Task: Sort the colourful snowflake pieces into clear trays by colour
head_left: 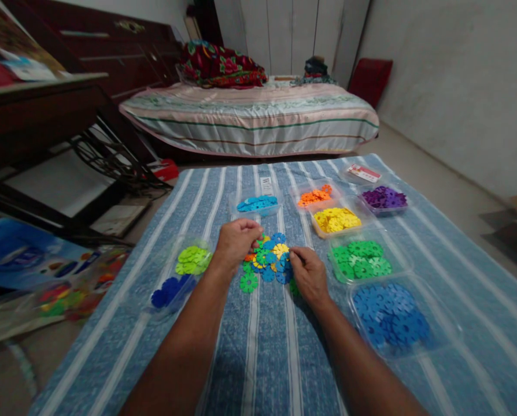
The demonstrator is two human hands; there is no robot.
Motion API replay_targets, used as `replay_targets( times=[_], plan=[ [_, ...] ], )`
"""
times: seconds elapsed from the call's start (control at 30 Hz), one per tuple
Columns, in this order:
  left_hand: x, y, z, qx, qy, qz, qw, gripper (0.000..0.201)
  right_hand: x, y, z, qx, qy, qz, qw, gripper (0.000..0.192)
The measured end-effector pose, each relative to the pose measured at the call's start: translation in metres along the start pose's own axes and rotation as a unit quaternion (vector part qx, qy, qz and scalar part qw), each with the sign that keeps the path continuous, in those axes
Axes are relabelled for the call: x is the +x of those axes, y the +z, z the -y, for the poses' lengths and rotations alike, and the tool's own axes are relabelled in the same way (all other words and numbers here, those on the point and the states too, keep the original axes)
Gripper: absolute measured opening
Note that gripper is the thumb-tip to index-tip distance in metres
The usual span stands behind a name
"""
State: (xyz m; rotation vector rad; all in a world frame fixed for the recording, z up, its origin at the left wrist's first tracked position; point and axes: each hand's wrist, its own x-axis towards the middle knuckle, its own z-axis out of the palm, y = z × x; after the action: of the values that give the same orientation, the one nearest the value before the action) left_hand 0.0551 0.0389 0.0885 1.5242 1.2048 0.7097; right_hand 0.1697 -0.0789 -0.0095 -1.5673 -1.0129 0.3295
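A mixed pile of plastic snowflake discs (268, 275) in blue, green, yellow and orange lies on the striped cloth between my hands. My left hand (237, 241) is at the pile's upper left, thumb and fingers pinched together; a bit of green shows by the fingertips, but what they hold is unclear. At the pile's right edge, my right hand (311, 275) is also closed in a pinch beside blue and yellow discs. Whatever sits in that pinch is hidden. One green disc (248, 282) lies at the pile's near left side.
Clear tubs hold sorted discs: light blue (257, 203), orange (314, 197), yellow (336, 219), purple (384, 197), green (361, 259), blue (391, 315), lime (193, 260) and dark blue (170, 290). A lidded box (363, 173) stands far right. Beyond is a bed (250, 121).
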Motion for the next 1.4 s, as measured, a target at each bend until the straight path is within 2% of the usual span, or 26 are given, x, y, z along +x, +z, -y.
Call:
replay_targets(
  times=[0.07, 0.1, 0.17, 0.23, 0.3, 0.4, 0.53, 0.67, 0.8, 0.9, 0.97, 1.03, 1.13, 1.2, 1.23, 1.3, 1.4],
  plan=[
    [-0.015, -0.001, 0.014, 0.144, 0.025, 0.065, 0.987, 0.012, 0.0, 0.0, 0.001, 0.002, -0.001, -0.001, 1.0, 0.025],
    [-0.023, -0.002, 0.019, 0.224, 0.039, 0.091, 0.97, 0.016, 0.0, -0.001, 0.001, 0.002, 0.0, -0.001, 1.0, 0.025],
    [-0.037, -0.002, 0.025, 0.374, 0.056, 0.118, 0.918, 0.023, 0.0, -0.001, 0.0, 0.001, 0.002, -0.001, 1.0, 0.026],
    [-0.049, 0.0, 0.027, 0.483, 0.047, 0.116, 0.867, 0.026, 0.0, -0.001, -0.001, 0.002, 0.004, -0.001, 1.0, 0.026],
    [-0.057, 0.005, 0.028, 0.542, 0.03, 0.103, 0.834, 0.029, 0.0, -0.001, -0.001, 0.002, 0.004, -0.001, 1.0, 0.026],
    [-0.063, 0.012, 0.031, 0.568, 0.019, 0.079, 0.819, 0.034, -0.001, 0.0, -0.002, 0.003, 0.004, -0.001, 1.0, 0.025],
    [-0.066, 0.018, 0.036, 0.562, 0.026, 0.063, 0.824, 0.031, 0.0, 0.0, -0.002, 0.005, 0.006, -0.002, 1.0, 0.025],
    [-0.064, 0.016, 0.041, 0.52, 0.044, 0.065, 0.85, 0.019, 0.0, 0.0, -0.001, 0.005, 0.007, -0.002, 1.0, 0.025],
    [-0.059, 0.008, 0.052, 0.411, 0.037, 0.087, 0.907, 0.014, 0.0, 0.0, -0.001, 0.004, 0.005, -0.003, 1.0, 0.025],
    [-0.054, -0.001, 0.056, 0.257, 0.009, 0.13, 0.958, 0.02, 0.0, 0.0, 0.0, 0.0, 0.003, -0.004, 1.0, 0.025],
    [-0.047, -0.005, 0.049, 0.165, -0.018, 0.142, 0.976, 0.019, 0.0, 0.0, 0.0, -0.002, 0.001, -0.001, 1.0, 0.024],
    [-0.035, -0.007, 0.035, 0.095, -0.04, 0.119, 0.988, 0.018, 0.0, 0.0, -0.001, -0.002, 0.001, 0.003, 1.0, 0.025],
    [-0.01, -0.008, 0.006, -0.03, -0.039, 0.023, 0.999, 0.019, 0.0, 0.0, -0.001, -0.003, 0.004, 0.004, 1.0, 0.024],
    [0.005, -0.007, -0.007, -0.109, -0.031, -0.034, 0.993, 0.021, 0.0, 0.0, -0.001, -0.003, 0.008, 0.001, 1.0, 0.024],
    [0.01, -0.006, -0.01, -0.122, -0.027, -0.05, 0.991, 0.021, 0.0, 0.0, -0.001, -0.003, 0.008, -0.001, 1.0, 0.023],
    [0.013, -0.002, -0.007, -0.082, -0.014, -0.052, 0.995, 0.02, 0.0, 0.0, 0.0, -0.002, 0.008, -0.002, 1.0, 0.024],
    [0.006, 0.006, 0.011, 0.098, 0.022, 0.009, 0.995, 0.013, 0.001, 0.0, 0.001, -0.002, 0.007, 0.0, 1.0, 0.024]
  ],
)
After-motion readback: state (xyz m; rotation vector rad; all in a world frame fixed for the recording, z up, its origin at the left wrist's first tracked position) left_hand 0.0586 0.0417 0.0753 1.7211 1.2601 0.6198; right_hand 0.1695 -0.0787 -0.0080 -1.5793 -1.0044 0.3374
